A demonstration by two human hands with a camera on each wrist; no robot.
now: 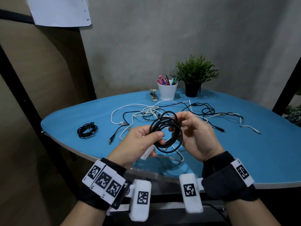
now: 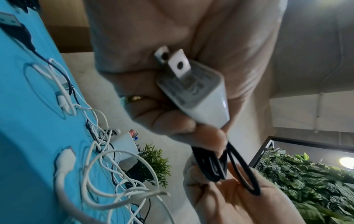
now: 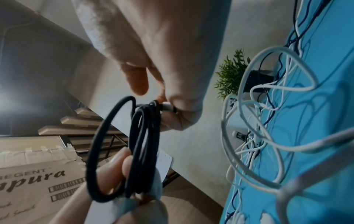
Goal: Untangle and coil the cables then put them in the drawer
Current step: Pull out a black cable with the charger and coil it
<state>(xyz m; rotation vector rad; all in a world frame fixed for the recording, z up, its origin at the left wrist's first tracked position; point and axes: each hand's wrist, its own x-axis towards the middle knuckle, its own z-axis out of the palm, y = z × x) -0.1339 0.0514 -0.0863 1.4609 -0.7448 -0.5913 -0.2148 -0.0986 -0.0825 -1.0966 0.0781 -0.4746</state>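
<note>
A coiled black cable (image 1: 167, 132) hangs between both hands above the front of the blue table (image 1: 81, 115). My left hand (image 1: 156, 137) grips the coil's left side, thumb on top, and its lower fingers also hold a white plug adapter (image 1: 147, 153). The adapter's two prongs (image 2: 178, 65) show in the left wrist view, with the black loops (image 2: 220, 166) below. My right hand (image 1: 179, 126) pinches the coil's right side. In the right wrist view its fingertips (image 3: 172, 109) hold a light connector end against the loops (image 3: 138, 151).
A second black coil (image 1: 87, 130) lies on the table's left. A tangle of white and black cables (image 1: 162, 111) spreads across the middle. A stapler (image 1: 153, 95), a white pen cup (image 1: 167, 91) and a potted plant (image 1: 195, 77) stand at the back.
</note>
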